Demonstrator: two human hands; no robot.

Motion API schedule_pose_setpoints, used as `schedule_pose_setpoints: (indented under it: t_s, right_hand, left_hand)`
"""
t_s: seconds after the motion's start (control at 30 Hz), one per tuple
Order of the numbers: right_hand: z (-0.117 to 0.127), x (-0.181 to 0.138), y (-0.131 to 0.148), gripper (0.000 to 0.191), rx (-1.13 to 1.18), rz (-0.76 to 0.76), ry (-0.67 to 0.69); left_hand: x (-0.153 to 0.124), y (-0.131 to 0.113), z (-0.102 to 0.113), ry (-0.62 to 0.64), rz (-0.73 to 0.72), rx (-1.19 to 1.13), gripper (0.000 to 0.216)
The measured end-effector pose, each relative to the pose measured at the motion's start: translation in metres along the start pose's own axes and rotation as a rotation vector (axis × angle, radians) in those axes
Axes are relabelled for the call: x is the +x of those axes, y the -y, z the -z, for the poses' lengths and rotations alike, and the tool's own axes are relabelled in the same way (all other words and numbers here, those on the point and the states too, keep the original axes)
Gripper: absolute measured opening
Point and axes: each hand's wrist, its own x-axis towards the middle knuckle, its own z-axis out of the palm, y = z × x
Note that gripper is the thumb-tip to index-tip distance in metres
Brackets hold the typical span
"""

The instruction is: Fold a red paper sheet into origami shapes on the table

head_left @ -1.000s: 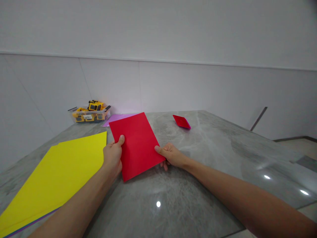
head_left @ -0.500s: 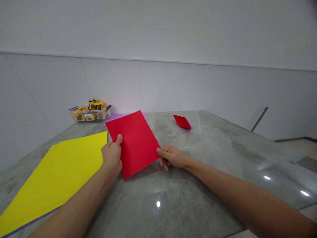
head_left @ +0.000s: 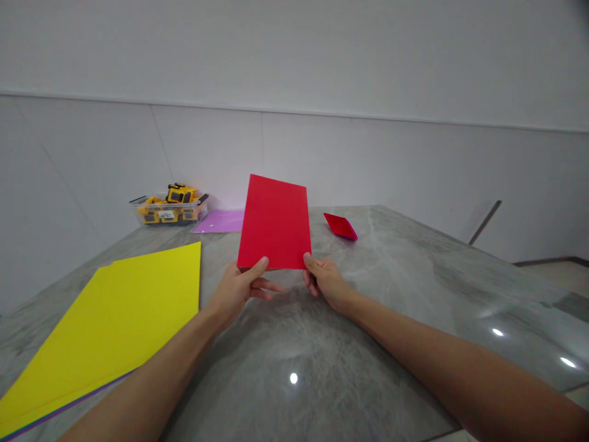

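Note:
A red sheet of paper [head_left: 275, 222] stands nearly upright above the grey marble table [head_left: 368, 307]. My left hand [head_left: 239, 287] pinches its lower left corner with thumb on the near face and fingers behind. My right hand [head_left: 326, 281] pinches the lower right corner the same way. Both forearms reach in from the bottom of the view.
A stack of large sheets with a yellow sheet [head_left: 110, 319] on top lies at the left. A purple sheet [head_left: 221, 221] and a clear box of yellow toy vehicles [head_left: 169, 207] sit at the back left. A small folded red paper piece [head_left: 339, 225] lies beyond my right hand. White wall panels stand behind.
The red sheet has been lifted off the table and tipped upright. Both hands have shifted from its side edges to its lower corners and moved closer together.

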Motion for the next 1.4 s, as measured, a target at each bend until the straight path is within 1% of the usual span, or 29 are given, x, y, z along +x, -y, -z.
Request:
schedule_pose_setpoints:
  t_s: [0.1,0.17,0.23,0.3,0.43,0.6,0.87,1.0,1.13,1.27,1.4]
  right_hand:
    - [-0.011,-0.01,0.007,0.071,0.029,-0.003,0.187]
    - [-0.019,-0.019,0.013,0.073,0.068,-0.008,0.315]
    - [-0.025,-0.026,0.018,0.074,0.094,-0.009,0.427]
    - [-0.027,-0.031,0.021,0.073,0.094,-0.003,0.517]
    - [-0.024,-0.03,0.015,0.07,0.066,0.003,0.609]
    - [-0.022,-0.028,0.005,0.07,0.024,0.052,0.652]
    - [-0.021,-0.031,0.013,0.073,0.042,0.091,0.649]
    - [-0.021,-0.032,0.015,0.073,0.055,0.083,0.64]
    - [-0.021,-0.031,0.013,0.072,0.067,0.104,0.635]
    - [-0.02,-0.03,0.015,0.07,0.095,0.13,0.652]
    - [-0.019,-0.03,0.016,0.067,0.125,0.124,0.676]
  left_hand:
    - [-0.008,0.007,-0.005,0.152,-0.008,0.135,0.045]
    - [-0.013,0.008,-0.008,0.214,-0.03,0.259,0.056]
    - [-0.016,0.006,-0.013,0.202,-0.058,0.368,0.062]
    - [-0.019,0.005,-0.017,0.158,-0.059,0.427,0.06]
    - [-0.021,0.006,-0.022,0.072,-0.018,0.432,0.053]
    - [-0.021,0.008,-0.023,0.088,0.024,0.363,0.049]
    - [-0.02,0.011,-0.022,0.127,0.03,0.244,0.043]
    - [-0.02,0.01,-0.023,0.156,0.03,0.244,0.044]
    - [-0.021,0.007,-0.025,0.151,0.041,0.233,0.046]
    - [-0.021,0.006,-0.026,0.169,0.055,0.246,0.047]
    - [-0.021,0.007,-0.024,0.175,0.079,0.261,0.047]
